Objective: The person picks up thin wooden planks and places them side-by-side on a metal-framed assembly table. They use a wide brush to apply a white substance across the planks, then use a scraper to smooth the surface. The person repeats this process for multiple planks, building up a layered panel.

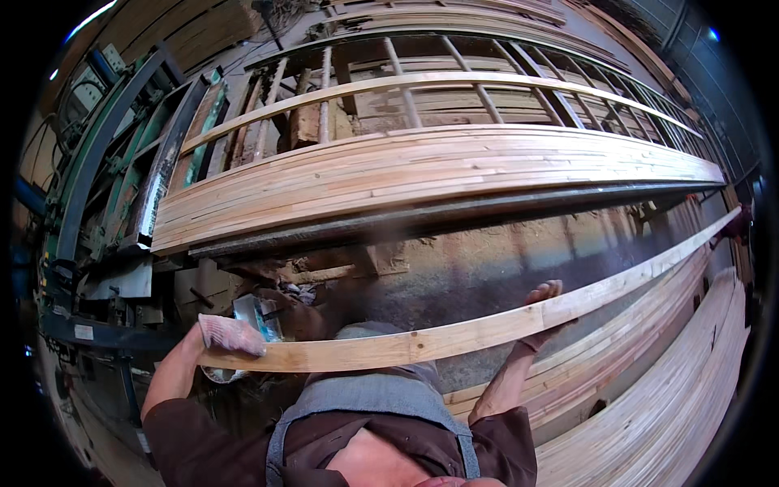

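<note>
Wide downward view, head height

Dark brown short-sleeved shirt (203, 442), blue-grey apron (365, 396) with 2 straps (275, 456), pale glove (221, 327) on left hand (234, 335)

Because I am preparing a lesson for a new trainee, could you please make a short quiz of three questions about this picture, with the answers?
1. Multiple choice: what do the left hand and the right hand hold?
A) a metal pipe
B) a long wooden board
C) a hammer

2. True or false: the left hand holds the board at its middle.

3. Where does the single wooden strip lie, compared with the row of strips laid side by side?

Key:
1. B
2. False; it is at the board's left end.
3. Beyond the row, apart from it, across the crossbars.
</note>
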`<action>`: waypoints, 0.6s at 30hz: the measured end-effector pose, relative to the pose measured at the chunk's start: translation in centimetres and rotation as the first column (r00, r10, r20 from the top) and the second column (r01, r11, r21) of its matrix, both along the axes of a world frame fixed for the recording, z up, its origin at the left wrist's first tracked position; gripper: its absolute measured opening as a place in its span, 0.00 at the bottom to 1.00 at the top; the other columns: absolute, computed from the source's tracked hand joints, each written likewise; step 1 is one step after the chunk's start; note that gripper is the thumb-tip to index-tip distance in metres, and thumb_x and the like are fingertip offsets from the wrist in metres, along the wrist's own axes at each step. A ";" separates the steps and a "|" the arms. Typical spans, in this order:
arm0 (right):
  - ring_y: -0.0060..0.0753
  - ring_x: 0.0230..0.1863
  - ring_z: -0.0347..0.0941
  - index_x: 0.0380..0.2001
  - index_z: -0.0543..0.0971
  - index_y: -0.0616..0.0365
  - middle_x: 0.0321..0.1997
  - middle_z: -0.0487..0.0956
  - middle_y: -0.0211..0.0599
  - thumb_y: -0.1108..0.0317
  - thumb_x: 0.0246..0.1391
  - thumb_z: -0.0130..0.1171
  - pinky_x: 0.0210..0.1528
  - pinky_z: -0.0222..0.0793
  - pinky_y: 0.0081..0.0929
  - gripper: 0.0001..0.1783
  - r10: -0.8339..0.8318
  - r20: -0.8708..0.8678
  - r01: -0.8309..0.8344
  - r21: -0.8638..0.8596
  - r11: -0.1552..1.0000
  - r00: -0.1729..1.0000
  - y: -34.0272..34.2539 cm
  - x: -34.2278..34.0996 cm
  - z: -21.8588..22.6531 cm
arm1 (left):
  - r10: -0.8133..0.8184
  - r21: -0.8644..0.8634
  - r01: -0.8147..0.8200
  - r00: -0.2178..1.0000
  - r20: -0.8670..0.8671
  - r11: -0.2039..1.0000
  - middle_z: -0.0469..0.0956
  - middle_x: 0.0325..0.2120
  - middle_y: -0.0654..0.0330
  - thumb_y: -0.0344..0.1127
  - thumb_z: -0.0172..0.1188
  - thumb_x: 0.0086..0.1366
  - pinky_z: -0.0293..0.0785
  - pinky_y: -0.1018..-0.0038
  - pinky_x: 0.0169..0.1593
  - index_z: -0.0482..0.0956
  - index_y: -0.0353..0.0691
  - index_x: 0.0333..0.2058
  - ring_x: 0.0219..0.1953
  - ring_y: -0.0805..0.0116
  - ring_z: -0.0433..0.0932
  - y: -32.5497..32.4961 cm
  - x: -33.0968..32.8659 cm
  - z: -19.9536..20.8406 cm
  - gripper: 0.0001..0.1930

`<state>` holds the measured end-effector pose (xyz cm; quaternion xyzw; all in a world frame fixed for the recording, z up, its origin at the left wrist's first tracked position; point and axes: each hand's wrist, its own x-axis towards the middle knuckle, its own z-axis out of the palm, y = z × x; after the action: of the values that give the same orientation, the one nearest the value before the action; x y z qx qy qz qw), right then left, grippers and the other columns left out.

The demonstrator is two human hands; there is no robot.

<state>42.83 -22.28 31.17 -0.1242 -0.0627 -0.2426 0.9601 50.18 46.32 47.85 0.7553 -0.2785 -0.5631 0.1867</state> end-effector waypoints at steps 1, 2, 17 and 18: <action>0.50 0.61 0.72 0.64 0.66 0.65 0.60 0.75 0.48 0.39 0.50 0.70 0.62 0.70 0.51 0.50 0.050 0.148 -0.051 0.005 0.999 0.988 -0.1 1.7 0.6 | 0.090 0.091 -0.086 0.995 -0.043 0.992 0.80 0.37 0.51 0.42 0.54 0.68 0.73 0.61 0.49 0.79 0.36 0.38 0.45 0.52 0.79 0.3 1.3 1.1 0.14; 0.51 0.62 0.72 0.66 0.65 0.66 0.61 0.75 0.50 0.43 0.50 0.72 0.62 0.70 0.52 0.51 0.095 0.294 -0.100 0.004 0.995 0.951 0.1 3.3 1.1 | 0.111 0.164 -0.100 0.992 -0.060 0.981 0.81 0.42 0.53 0.44 0.57 0.67 0.72 0.62 0.53 0.79 0.38 0.44 0.47 0.56 0.78 1.5 2.5 0.6 0.16; 0.57 0.62 0.65 0.68 0.46 0.66 0.65 0.62 0.58 0.52 0.49 0.70 0.68 0.62 0.49 0.56 -0.671 -0.421 0.051 -0.824 0.564 0.610 18.4 26.3 3.4 | 0.024 -0.029 0.022 0.199 0.980 0.999 0.68 0.61 0.43 0.75 0.67 0.45 0.60 0.45 0.69 0.66 0.30 0.65 0.63 0.39 0.67 -10.1 19.8 8.5 0.60; 0.54 0.61 0.67 0.67 0.51 0.63 0.63 0.66 0.54 0.46 0.51 0.66 0.65 0.65 0.48 0.53 -0.742 -0.403 -0.059 -0.894 0.443 0.535 20.2 28.3 4.0 | -0.034 0.033 0.014 0.107 0.994 0.999 0.67 0.62 0.43 0.74 0.67 0.45 0.58 0.46 0.70 0.65 0.29 0.65 0.65 0.39 0.64 -9.6 20.8 7.8 0.60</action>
<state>71.10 -2.04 35.18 -0.6637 0.2737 -0.3190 0.6188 71.01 36.67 55.62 0.9349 -0.3401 0.0808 -0.0619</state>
